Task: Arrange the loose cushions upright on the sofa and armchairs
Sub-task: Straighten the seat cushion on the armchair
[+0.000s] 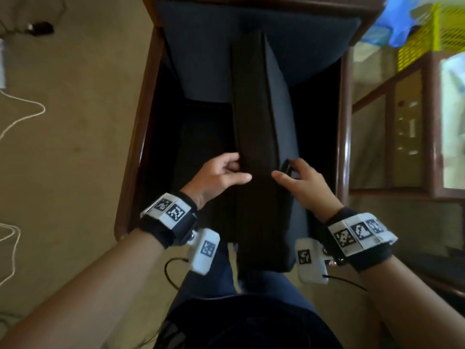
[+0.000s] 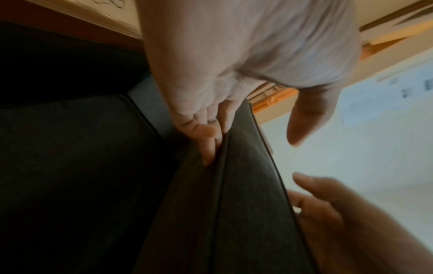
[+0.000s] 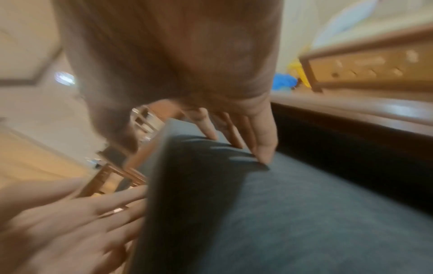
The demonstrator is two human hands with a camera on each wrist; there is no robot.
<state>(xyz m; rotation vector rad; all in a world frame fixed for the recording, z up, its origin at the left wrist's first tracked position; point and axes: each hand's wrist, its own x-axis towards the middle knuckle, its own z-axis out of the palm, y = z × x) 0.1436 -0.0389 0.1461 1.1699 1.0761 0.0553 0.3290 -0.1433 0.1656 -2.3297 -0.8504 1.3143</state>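
Left hand (image 1: 218,175), fingers curled on the left face of the cushion (image 1: 261,137); cushion on edge, mid-seat of the armchair (image 1: 148,117), reaching its front edge; right hand (image 1: 303,183) pinching the right face; likely fault: released unsupported, the cushion topples sideways.

Dim indoor light in all 3 views. In the head view, daylight enters from a bright, washed-out opening (image 1: 453,122) at the right edge; the armchair seat (image 1: 201,137) lies in deep shadow with little detail, and a faint glare runs along its wooden armrest (image 1: 141,137). Straight lines bow strongly toward the frame edges, and the corners are soft. In the left wrist view, the pale wall (image 2: 363,139) is overexposed, the left hand (image 2: 234,64) close and soft. The right wrist view is heavily motion-blurred; the right hand (image 3: 187,64) and background are smeared.
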